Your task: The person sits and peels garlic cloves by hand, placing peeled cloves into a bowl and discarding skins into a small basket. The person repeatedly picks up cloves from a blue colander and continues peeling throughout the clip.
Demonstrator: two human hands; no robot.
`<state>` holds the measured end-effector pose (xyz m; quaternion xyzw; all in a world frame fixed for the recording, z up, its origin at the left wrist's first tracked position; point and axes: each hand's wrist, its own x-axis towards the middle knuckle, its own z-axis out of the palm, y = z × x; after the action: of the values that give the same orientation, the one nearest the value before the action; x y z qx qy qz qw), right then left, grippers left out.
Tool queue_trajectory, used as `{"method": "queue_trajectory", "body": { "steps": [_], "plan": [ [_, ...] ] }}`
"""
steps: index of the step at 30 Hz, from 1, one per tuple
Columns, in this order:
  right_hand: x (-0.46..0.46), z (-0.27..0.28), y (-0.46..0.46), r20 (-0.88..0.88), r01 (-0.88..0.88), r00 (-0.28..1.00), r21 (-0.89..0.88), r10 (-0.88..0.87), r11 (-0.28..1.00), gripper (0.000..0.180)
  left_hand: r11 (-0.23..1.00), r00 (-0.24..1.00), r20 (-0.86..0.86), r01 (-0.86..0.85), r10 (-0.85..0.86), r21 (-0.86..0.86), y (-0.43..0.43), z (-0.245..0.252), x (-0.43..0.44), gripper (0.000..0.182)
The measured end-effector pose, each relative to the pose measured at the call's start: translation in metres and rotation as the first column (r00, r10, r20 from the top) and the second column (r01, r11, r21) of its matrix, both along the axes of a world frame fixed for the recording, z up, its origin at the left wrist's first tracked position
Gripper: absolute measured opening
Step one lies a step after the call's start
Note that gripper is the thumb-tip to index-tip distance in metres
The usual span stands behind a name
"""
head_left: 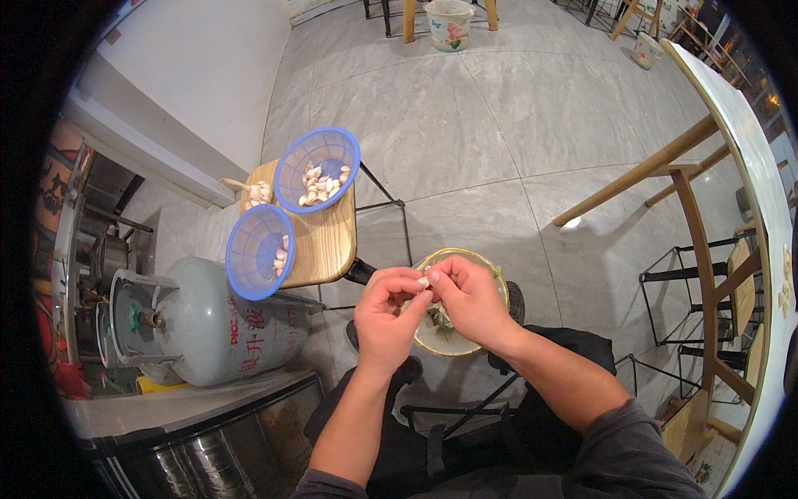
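Note:
A small garlic clove (424,282) is pinched at the fingertips of my left hand (388,315). My right hand (469,300) meets it there, its thumb and index finger touching the clove. Below both hands stands a bin with a yellow rim (461,353), holding pale peelings and some green bits, partly hidden by my hands. To the left, a wooden-topped stool (321,249) carries two blue plastic baskets. Many cloves lie in the far basket (293,150), a few in the near basket (246,256). Garlic bulbs (257,194) with a stalk rest behind them.
A grey gas cylinder (206,324) stands at the left, close to the near basket. A white-topped table (735,118) with wooden legs runs along the right, stools (742,287) beneath it. A flowered bin (450,28) stands on the grey tiled floor (424,112) ahead.

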<state>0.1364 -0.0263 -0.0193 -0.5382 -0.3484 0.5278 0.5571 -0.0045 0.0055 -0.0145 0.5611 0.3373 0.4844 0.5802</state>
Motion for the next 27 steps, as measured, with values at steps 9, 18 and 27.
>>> {"method": "queue_trajectory", "body": {
  "steps": [9,18,27],
  "plan": [
    [-0.003,0.009,-0.008,0.36,0.067,0.929,0.074,-0.089,0.995,0.015,0.997,0.998,0.057,-0.016,0.02,-0.078,-0.007,0.001,0.002,0.014],
    [-0.006,0.019,-0.009,0.546,0.065,0.817,0.232,-0.185,0.971,0.01,0.984,0.993,0.063,-0.092,0.102,-0.152,-0.007,0.004,0.005,0.014],
    [-0.005,0.014,-0.01,0.657,0.044,0.725,0.254,-0.205,0.966,0.01,0.994,0.996,-0.006,-0.086,0.087,0.06,-0.008,0.003,0.006,0.016]
  ]
}}
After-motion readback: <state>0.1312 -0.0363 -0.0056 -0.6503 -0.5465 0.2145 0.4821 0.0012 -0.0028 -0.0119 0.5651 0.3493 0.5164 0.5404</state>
